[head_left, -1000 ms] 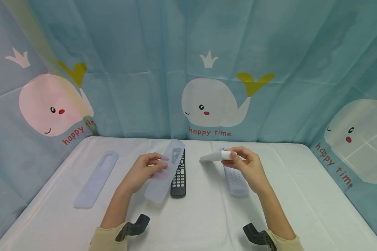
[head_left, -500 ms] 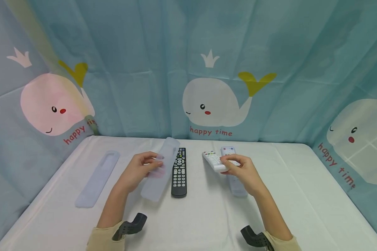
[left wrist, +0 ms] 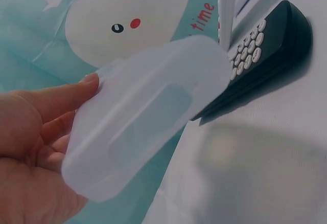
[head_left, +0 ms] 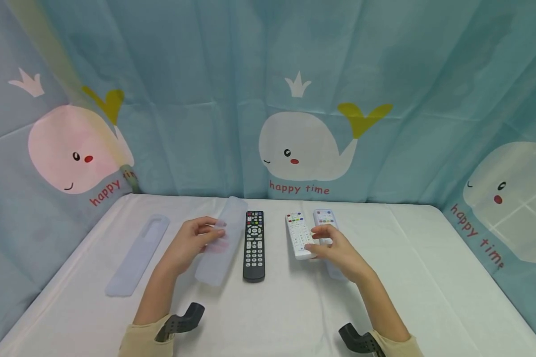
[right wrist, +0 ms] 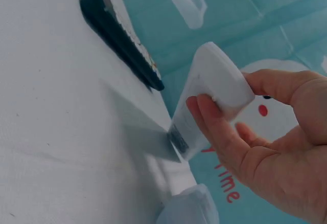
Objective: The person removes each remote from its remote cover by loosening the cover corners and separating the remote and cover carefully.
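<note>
Between the thumb and fingers of my left hand (head_left: 194,243) is a translucent remote-control cover (head_left: 223,243), pinched by its left edge and tilted above the table. The left wrist view shows the cover (left wrist: 148,116) with an elongated opening or recess. My right hand (head_left: 339,253) pinches a white remote control (head_left: 299,235) near its lower end, buttons facing up in the head view; the right wrist view shows the underside of this remote (right wrist: 204,91). A black remote control (head_left: 254,248) lies on the table between the two hands. Partly behind my right hand lies another pale remote in a translucent cover (head_left: 325,216).
A second translucent cover (head_left: 138,255) lies flat at the left of the white-clothed table (head_left: 286,312). Behind the table's far edge hangs a blue-green curtain (head_left: 196,148) with whale prints.
My right hand has turned the white remote from edge-on to buttons up and lowered it. My left hand has drawn the cover leftward, uncovering the black remote.
</note>
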A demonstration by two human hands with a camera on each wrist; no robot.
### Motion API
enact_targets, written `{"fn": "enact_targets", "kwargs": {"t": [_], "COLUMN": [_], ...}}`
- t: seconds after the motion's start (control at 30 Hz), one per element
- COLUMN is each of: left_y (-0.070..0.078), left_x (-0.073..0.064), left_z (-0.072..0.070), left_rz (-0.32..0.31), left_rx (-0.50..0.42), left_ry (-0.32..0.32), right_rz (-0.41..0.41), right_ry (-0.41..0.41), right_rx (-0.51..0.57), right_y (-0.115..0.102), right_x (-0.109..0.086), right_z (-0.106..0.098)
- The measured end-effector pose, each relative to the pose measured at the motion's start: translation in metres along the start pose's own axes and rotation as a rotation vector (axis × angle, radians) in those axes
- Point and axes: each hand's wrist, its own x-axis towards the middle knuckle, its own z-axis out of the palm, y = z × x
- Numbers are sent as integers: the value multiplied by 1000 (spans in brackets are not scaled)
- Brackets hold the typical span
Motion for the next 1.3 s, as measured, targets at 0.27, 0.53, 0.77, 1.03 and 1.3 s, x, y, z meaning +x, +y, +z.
{"fn": "enact_targets", "kwargs": {"t": [0.27,0.53,0.77,1.03,1.3], "left_y": [-11,-26,-35,-46,-54], "left_x": [2,5,6,5,3], "left_z": [-7,-18,-26,-34,-45], "left_rz": [-5,-19,-40,-35,-54], "left_rx": [-16,19,-5,7,49], "left_ry": [7,18,12,14,13], "right_rz": [87,103,136,157,138], "right_ry": [-17,-21,59,116,103], "right_rx": [-32,12,-61,-76,-113], "right_y": [2,6,7,8,7], "right_x": [0,0,1,1,1], "right_z": [12,23,29,32,34]}}
